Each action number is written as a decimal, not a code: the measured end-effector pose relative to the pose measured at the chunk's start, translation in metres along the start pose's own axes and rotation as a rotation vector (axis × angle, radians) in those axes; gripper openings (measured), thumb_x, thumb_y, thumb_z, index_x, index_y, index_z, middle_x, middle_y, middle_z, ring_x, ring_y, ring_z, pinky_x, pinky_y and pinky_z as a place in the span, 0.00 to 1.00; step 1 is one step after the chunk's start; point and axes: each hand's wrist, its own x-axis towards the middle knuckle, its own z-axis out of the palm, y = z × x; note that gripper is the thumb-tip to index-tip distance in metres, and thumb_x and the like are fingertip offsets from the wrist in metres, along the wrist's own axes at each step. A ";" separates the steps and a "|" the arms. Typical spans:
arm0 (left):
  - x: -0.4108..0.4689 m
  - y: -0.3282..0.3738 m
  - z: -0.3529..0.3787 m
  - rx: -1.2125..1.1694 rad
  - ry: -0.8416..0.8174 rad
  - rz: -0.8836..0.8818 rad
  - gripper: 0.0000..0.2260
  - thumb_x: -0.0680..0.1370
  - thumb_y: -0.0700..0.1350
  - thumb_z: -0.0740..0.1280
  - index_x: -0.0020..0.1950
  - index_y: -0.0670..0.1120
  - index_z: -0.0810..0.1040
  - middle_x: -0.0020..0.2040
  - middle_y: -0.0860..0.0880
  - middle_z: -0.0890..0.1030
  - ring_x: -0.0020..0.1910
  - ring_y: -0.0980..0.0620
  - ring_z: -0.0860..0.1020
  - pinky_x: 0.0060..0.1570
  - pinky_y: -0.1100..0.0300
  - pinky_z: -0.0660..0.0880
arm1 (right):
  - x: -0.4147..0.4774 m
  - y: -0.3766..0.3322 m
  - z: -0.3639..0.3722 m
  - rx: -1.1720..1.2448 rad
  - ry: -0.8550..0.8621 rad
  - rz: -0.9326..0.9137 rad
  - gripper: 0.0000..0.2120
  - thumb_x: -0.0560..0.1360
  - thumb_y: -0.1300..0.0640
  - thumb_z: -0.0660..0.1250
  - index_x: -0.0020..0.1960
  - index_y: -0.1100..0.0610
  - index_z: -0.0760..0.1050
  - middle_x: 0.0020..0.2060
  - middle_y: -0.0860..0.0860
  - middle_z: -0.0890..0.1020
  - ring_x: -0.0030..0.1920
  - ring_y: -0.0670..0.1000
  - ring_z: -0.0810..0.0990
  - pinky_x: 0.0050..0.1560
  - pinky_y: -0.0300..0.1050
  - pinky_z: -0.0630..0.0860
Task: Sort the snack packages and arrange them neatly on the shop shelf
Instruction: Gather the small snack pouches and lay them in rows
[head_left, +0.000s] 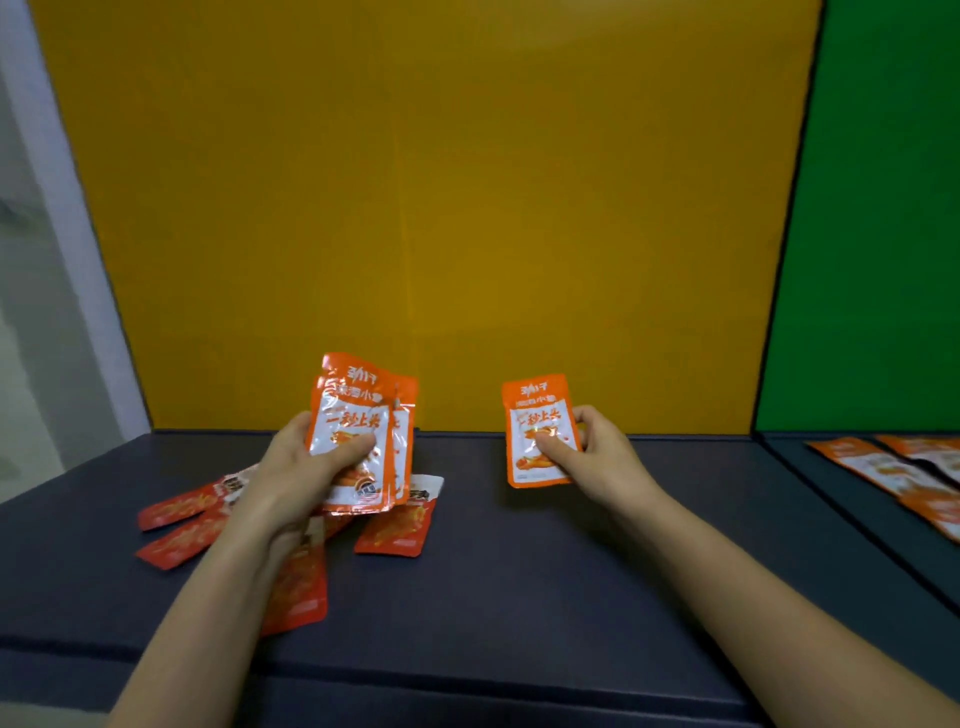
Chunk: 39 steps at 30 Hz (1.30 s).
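My left hand (306, 467) grips a small stack of orange-and-white snack packets (358, 415), held upright above the dark shelf (545, 561). Apart from it, my right hand (587, 452) pinches a single orange packet (537, 415) of the same kind, also upright, thumb on its front. Under and around my left hand lie several red packets (397, 525) flat on the shelf, some partly hidden by my wrist and forearm.
A yellow back panel (441, 208) closes the shelf bay. A green-backed bay (878, 208) on the right holds more orange packets (893, 467) lying flat. A dark divider edge runs between the bays. A white upright stands at the left.
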 end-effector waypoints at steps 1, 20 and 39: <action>-0.002 0.003 0.014 -0.058 -0.023 -0.002 0.13 0.73 0.35 0.68 0.57 0.40 0.75 0.46 0.41 0.82 0.31 0.53 0.82 0.28 0.63 0.79 | -0.006 -0.001 -0.008 0.006 -0.005 0.008 0.12 0.75 0.55 0.68 0.54 0.55 0.69 0.57 0.56 0.81 0.53 0.54 0.82 0.56 0.51 0.78; -0.119 0.028 0.331 -0.243 -0.383 -0.132 0.04 0.74 0.39 0.68 0.47 0.46 0.77 0.34 0.51 0.84 0.29 0.56 0.83 0.27 0.65 0.79 | -0.124 0.074 -0.389 -0.038 0.359 0.113 0.10 0.77 0.64 0.62 0.38 0.56 0.72 0.33 0.51 0.79 0.23 0.37 0.77 0.26 0.27 0.71; -0.188 0.002 0.416 -0.313 -0.301 -0.285 0.05 0.75 0.39 0.68 0.49 0.43 0.77 0.34 0.48 0.85 0.30 0.52 0.84 0.27 0.61 0.80 | -0.122 0.173 -0.456 -0.690 0.364 0.189 0.11 0.74 0.49 0.65 0.47 0.56 0.70 0.47 0.51 0.74 0.45 0.50 0.72 0.44 0.43 0.64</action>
